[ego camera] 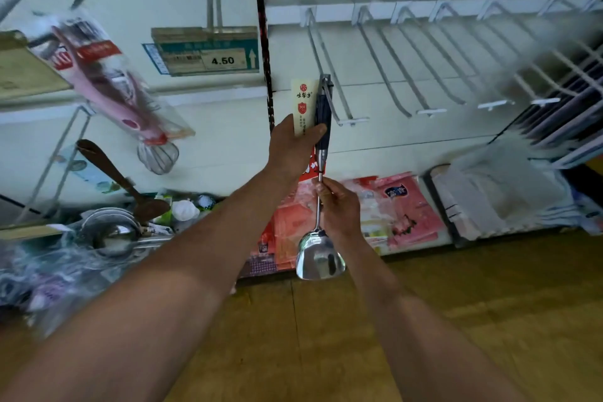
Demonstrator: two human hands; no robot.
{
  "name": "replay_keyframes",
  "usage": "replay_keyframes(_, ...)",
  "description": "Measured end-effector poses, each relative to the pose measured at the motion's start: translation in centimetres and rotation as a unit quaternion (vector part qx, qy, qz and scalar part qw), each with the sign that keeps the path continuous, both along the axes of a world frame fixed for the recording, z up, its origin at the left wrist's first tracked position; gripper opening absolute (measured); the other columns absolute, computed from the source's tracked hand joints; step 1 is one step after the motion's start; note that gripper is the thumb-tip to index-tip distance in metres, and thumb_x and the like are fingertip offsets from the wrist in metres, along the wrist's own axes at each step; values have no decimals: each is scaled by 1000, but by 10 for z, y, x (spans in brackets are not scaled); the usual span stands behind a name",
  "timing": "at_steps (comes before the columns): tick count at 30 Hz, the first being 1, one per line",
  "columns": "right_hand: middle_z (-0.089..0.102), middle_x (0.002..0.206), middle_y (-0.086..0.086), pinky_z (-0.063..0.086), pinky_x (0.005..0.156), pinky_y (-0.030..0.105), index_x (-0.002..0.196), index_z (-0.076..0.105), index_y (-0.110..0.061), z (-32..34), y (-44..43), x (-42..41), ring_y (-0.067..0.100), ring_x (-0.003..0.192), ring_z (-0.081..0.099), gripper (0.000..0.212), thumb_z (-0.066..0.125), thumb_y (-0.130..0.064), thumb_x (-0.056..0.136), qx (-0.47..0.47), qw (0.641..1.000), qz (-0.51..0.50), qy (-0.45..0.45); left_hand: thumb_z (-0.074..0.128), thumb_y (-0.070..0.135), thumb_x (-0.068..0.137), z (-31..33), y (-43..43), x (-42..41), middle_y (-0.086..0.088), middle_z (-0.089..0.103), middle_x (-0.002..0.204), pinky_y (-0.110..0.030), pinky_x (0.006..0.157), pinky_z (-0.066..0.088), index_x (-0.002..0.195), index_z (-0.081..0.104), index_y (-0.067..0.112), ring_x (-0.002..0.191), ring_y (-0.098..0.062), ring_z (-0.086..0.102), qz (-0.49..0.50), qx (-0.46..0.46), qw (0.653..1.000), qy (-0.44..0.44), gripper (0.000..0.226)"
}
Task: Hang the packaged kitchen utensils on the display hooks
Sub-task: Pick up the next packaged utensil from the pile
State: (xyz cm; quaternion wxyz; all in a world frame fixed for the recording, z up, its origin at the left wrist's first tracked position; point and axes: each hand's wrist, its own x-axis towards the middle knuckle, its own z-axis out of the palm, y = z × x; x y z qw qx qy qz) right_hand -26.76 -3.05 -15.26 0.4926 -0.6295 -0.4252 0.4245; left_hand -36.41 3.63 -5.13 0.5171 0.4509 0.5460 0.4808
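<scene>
— Up at the left end of the hook rail, we hold the spatula (323,108) upright against the white back panel. Why two hands?

— It is long and top-light. Our left hand (293,147) wraps the dark handle together with its cream card (303,98), thumb laid across the front, to steer the top end. Our right hand (337,206) pinches the thin steel shaft lower down, probably so the heavy blade (319,259) cannot swing.

— Is it on the hook (354,121) yet?

— We cannot tell. The metal hanging eye at the handle's tip sits right at the wire, but whether the wire has passed through it is too blurred to read.

— How will it handle?

— We judge the polished, scoop-shaped blade carries the weight. The shaft is slick and narrow, hence the fingertip pinch, and the card is stiff, flat and printed in red. The hooks are long doubled wires that slope outward to small plates, so the eye should slide back easily.

— And the neighbours?

— Bare hooks (430,112) run off to the right. A pink-carded whisk (137,114) hangs well apart on the left.
</scene>
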Motion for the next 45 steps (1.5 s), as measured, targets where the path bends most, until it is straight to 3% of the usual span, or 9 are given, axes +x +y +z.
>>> replay_keyframes(7, 71, 87, 7, 57, 74, 28, 109, 73, -5, -1, 72, 3, 19, 76, 68, 21, 57, -13, 99, 34, 999, 21, -7, 71, 20, 84, 1, 62, -2, -14, 64, 91, -42, 78, 49, 99, 65, 7, 83, -22, 57, 15, 8, 1000, -3, 20)
replay_keyframes(10, 72, 84, 10, 58, 75, 37, 101, 73, -2, -9, 103, 12, 22, 74, 69, 21, 55, -12, 98, 49, 997, 39, -46, 71, 26, 80, -4, 80, -3, -16, 62, 91, -49, 79, 53, 100, 65, 4, 81, -24, 56, 12, 3, 1000, 10, 30)
replay_keyframes(13, 73, 88, 6, 57, 83, 42, 96, 74, -22, -11, 121, 17, 26, 84, 71, 17, 58, -25, 94, 33, 994, 77, -76, 70, 14, 88, -7, 87, -4, -24, 66, 95, -58, 90, 52, 98, 66, 5, 84, -27, 61, 2, -3, 1000, 10, 14)
replay_keyframes(16, 68, 83, -2, 54, 80, 33, 80, 68, -41, -14, 133, 19, 23, 85, 66, 15, 53, -42, 79, 41, 989, 103, -95, 77, 12, 82, -13, 84, -14, -18, 71, 105, -45, 90, 56, 119, 64, 2, 91, -24, 67, 7, -16, 1000, 16, 41)
replay_keyframes(22, 68, 108, 19, 37, 60, -1, 117, 64, 2, -14, 143, 15, 11, 81, 62, 28, 54, -18, 100, -20, 991, 76, -109, 79, 11, 82, -53, 21, -75, -7, 58, 131, -19, 77, 48, 142, 49, 15, 119, -19, 59, 70, -108, 992, -2, 67)
replay_keyframes(30, 67, 117, 12, 39, 79, 28, 124, 63, -10, -17, 83, -19, 30, 107, 61, 36, 51, -33, 100, -72, 959, 110, -249, 77, 19, 85, -107, -121, -182, -3, 64, 123, -17, 74, 54, 133, 56, 16, 112, -18, 64, 161, -188, 969, 1, 53)
replay_keyframes(34, 64, 95, 3, 53, 57, 33, 122, 58, -15, -42, -5, -85, 21, 72, 62, 55, 32, -59, 101, -39, 917, 260, -300, 67, 32, 93, -117, -203, -239, 1, 62, 125, -17, 85, 49, 135, 57, 21, 115, -17, 60, 198, -200, 951, 127, 44)
replay_keyframes(40, 57, 135, 5, 49, 98, 39, 140, 47, -20, -56, -131, -253, 24, 124, 54, 65, 25, -62, 97, 66, 793, 487, -359, 33, 66, 93, -122, -357, -355, -15, 53, 142, -46, 107, 40, 139, 53, 8, 129, -38, 50, 271, -228, 836, 419, 77)
replay_keyframes(45, 45, 149, 14, 35, 112, 48, 145, 44, -13, -31, -220, -397, 33, 137, 41, 67, 24, -58, 100, 226, 701, 554, -388, 31, 62, 93, -113, -460, -448, -18, 50, 143, -55, 111, 34, 140, 51, 8, 131, -39, 46, 335, -240, 758, 506, 74)
